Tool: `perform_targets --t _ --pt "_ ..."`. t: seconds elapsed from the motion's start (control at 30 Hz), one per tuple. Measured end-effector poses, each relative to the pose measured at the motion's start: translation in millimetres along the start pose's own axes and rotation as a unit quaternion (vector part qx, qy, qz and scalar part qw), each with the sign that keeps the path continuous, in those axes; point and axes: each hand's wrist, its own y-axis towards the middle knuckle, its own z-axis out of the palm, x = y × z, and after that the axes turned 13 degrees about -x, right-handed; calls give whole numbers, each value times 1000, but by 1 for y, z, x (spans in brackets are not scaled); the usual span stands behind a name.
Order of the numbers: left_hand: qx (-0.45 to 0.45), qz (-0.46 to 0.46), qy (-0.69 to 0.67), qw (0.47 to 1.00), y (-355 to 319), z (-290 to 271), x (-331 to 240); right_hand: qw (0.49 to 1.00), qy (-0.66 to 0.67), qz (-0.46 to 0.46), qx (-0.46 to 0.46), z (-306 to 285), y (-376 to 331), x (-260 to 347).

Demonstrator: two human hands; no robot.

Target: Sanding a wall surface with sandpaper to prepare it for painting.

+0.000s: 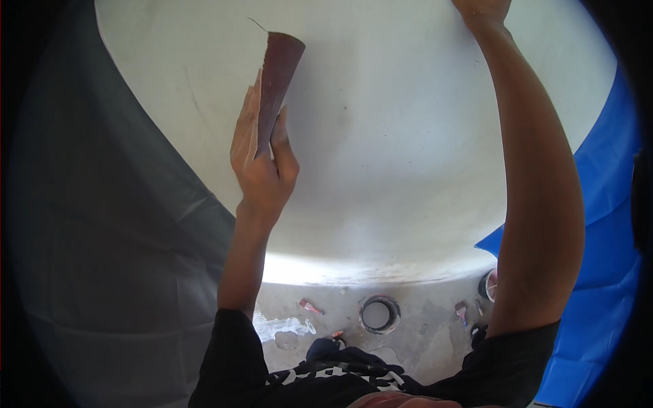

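Observation:
My left hand (262,170) grips a curled reddish-brown sheet of sandpaper (280,78), the thumb on one side and the fingers along the other. The sheet stands up past my fingertips, with a thin strand at its top corner. Behind it spreads a broad off-white wall (394,149) with a few small dark specks. Raised at the upper right, my right hand (484,10) is at the wall; its fingers are cut off by the picture's top edge, so what they do is hidden.
A dark grey sheet (115,224) hangs at the left, a blue sheet (598,251) at the right. On the floor below are a round bucket (396,325), two paintbrushes (311,307) (462,313), clear plastic (279,328) and a second container (491,285) partly behind my right arm.

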Motion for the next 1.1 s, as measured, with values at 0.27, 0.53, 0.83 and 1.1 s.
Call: perform_targets --t 0.27,0.53,0.83,1.1 --pt "24 97 29 995 -24 81 23 1000 12 13 3 -1 -3 8" --pt "488 -103 -126 858 -191 9 -45 1000 11 4 5 3 -6 16" --pt "414 -318 -116 845 -160 -87 -41 1000 24 4 -12 2 0 -2" --pt "43 158 69 984 -3 -25 24 999 47 25 -11 -1 -9 -3"
